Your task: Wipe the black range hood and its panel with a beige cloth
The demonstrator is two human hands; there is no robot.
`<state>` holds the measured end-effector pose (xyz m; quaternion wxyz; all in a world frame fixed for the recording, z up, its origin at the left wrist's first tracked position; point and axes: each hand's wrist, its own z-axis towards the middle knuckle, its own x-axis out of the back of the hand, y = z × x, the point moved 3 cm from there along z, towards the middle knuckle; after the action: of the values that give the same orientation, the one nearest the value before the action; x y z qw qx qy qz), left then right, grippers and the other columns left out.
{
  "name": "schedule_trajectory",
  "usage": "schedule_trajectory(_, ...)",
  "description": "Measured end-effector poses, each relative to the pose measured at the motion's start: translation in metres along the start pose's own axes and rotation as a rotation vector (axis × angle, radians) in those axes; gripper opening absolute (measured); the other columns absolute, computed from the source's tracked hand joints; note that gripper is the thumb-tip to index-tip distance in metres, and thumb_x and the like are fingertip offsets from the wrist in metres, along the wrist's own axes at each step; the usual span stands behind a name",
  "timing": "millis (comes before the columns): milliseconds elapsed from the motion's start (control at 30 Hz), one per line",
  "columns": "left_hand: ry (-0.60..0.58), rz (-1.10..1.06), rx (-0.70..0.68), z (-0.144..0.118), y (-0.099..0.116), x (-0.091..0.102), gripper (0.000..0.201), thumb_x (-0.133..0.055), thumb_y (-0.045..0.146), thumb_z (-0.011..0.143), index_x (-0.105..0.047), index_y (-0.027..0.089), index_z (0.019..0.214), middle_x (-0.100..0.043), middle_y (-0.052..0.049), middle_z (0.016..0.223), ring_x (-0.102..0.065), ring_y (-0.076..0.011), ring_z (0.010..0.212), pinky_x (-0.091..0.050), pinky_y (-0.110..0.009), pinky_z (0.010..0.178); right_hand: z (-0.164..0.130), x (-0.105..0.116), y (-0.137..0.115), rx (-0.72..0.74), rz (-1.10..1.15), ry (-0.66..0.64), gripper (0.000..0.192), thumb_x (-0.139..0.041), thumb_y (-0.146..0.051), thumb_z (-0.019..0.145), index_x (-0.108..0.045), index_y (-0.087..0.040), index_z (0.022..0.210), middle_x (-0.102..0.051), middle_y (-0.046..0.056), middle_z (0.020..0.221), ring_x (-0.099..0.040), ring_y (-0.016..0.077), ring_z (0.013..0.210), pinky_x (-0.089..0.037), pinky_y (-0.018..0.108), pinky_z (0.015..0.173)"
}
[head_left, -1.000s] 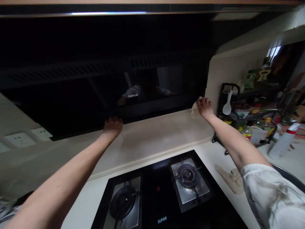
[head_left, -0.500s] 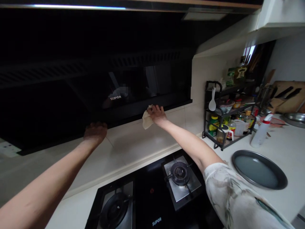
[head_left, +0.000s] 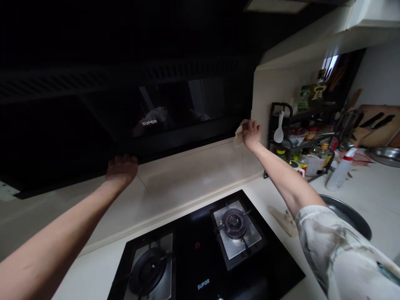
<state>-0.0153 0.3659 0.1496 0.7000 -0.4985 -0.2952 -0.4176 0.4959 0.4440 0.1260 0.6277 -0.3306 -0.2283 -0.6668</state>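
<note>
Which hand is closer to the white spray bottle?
The right hand, holding a cloth at the hood's right end, is nearer the spray bottle. The left hand is far to its left.
</note>
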Motion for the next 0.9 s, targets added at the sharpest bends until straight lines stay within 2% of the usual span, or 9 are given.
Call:
schedule_trajectory(100, 0.024, 0.015, 0.006, -0.001, 0.0, -0.002, 0.055, -0.022, 0.011, 0.104, -0.067, 0.0, 0.133, -0.064, -0.028, 0.13, -0.058, -0.0425, 0.125, -0.048, -0.05, 0.099, 0.004, 0.001, -0.025, -0.038, 0.05, 0.061, 0.048, -0.068, -0.044, 0.104, -0.062, -0.019, 0.143, -0.059, 0.013, 0.148, -0.061, 0.0285, 0.133, -0.053, 0.055, 0.114)
schedule_trajectory(167, 0.036, 0.025, 0.003, -0.002, 0.0, -0.003, 0.055, -0.022, 0.01, 0.104, -0.067, -0.001, 0.134, -0.064, -0.028, 0.129, -0.058, -0.0429, 0.125, -0.048, -0.049, 0.098, 0.007, 0.0, -0.054, -0.041, 0.084, 0.088, 0.045, -0.055, -0.045, 0.109, -0.069, -0.012, 0.136, -0.065, 0.017, 0.141, -0.063, 0.0265, 0.131, -0.053, 0.049, 0.114)
schedule_trajectory(267, 0.048, 0.038, -0.006, -0.004, 0.0, -0.004, 0.057, -0.02, 0.011, 0.104, -0.066, -0.002, 0.134, -0.063, -0.03, 0.13, -0.057, -0.0444, 0.124, -0.048, -0.05, 0.096, 0.007, -0.002, -0.113, -0.015, 0.137, 0.104, 0.059, -0.03, -0.039, 0.113, -0.072, 0.0, 0.13, -0.065, 0.029, 0.14, -0.061, 0.0276, 0.137, -0.051, 0.045, 0.116)
schedule_trajectory(333, 0.047, 0.042, -0.007, -0.004, 0.0, -0.003, 0.058, -0.019, 0.011, 0.104, -0.066, -0.002, 0.134, -0.063, -0.031, 0.129, -0.057, -0.0445, 0.123, -0.048, -0.05, 0.096, 0.003, -0.002, -0.158, 0.119, 0.196, 0.084, 0.057, -0.034, -0.032, 0.112, -0.058, 0.003, 0.15, -0.056, 0.03, 0.153, -0.052, 0.0327, 0.146, -0.049, 0.051, 0.117)
schedule_trajectory(467, 0.037, 0.036, -0.001, -0.002, -0.001, -0.003, 0.056, -0.021, 0.011, 0.103, -0.068, -0.001, 0.132, -0.064, -0.03, 0.127, -0.059, -0.0435, 0.12, -0.048, -0.049, 0.094, -0.01, 0.001, -0.219, 0.518, 0.277, 0.016, 0.057, -0.041, -0.029, 0.112, -0.041, -0.015, 0.167, -0.039, 0.018, 0.17, -0.032, 0.0384, 0.159, -0.037, 0.055, 0.125)
schedule_trajectory(533, 0.045, 0.034, -0.004, -0.002, -0.001, -0.004, 0.056, -0.021, 0.01, 0.103, -0.067, -0.002, 0.132, -0.064, -0.031, 0.128, -0.059, -0.0437, 0.121, -0.049, -0.05, 0.094, -0.008, 0.001, -0.217, 0.527, 0.28, -0.002, 0.056, -0.04, -0.032, 0.112, -0.042, -0.017, 0.166, -0.039, 0.016, 0.17, -0.03, 0.0391, 0.158, -0.034, 0.056, 0.126)
schedule_trajectory(600, 0.058, 0.03, -0.011, -0.002, -0.002, -0.004, 0.057, -0.02, 0.011, 0.104, -0.066, -0.003, 0.134, -0.063, -0.031, 0.13, -0.058, -0.0442, 0.122, -0.048, -0.051, 0.095, 0.003, 0.0, -0.198, 0.42, 0.286, 0.009, 0.055, -0.04, -0.034, 0.112, -0.046, -0.016, 0.163, -0.044, 0.018, 0.166, -0.034, 0.0403, 0.155, -0.035, 0.058, 0.124)
schedule_trajectory(767, 0.083, 0.021, -0.016, -0.004, -0.001, -0.005, 0.055, -0.022, 0.009, 0.103, -0.069, -0.003, 0.128, -0.064, -0.032, 0.127, -0.059, -0.0447, 0.119, -0.049, -0.051, 0.094, 0.044, -0.007, -0.108, 0.048, 0.248, 0.047, 0.052, -0.034, -0.034, 0.111, -0.062, -0.003, 0.143, -0.054, 0.027, 0.151, -0.043, 0.0414, 0.145, -0.035, 0.062, 0.121)
schedule_trajectory(900, 0.127, 0.027, -0.017, -0.007, 0.0, -0.006, 0.055, -0.023, 0.01, 0.103, -0.068, -0.002, 0.132, -0.064, -0.032, 0.127, -0.059, -0.0438, 0.12, -0.048, -0.053, 0.095, 0.067, -0.012, -0.057, -0.069, 0.251, 0.083, 0.052, -0.034, -0.031, 0.11, -0.061, 0.0, 0.141, -0.055, 0.028, 0.149, -0.041, 0.0392, 0.148, -0.033, 0.06, 0.122)
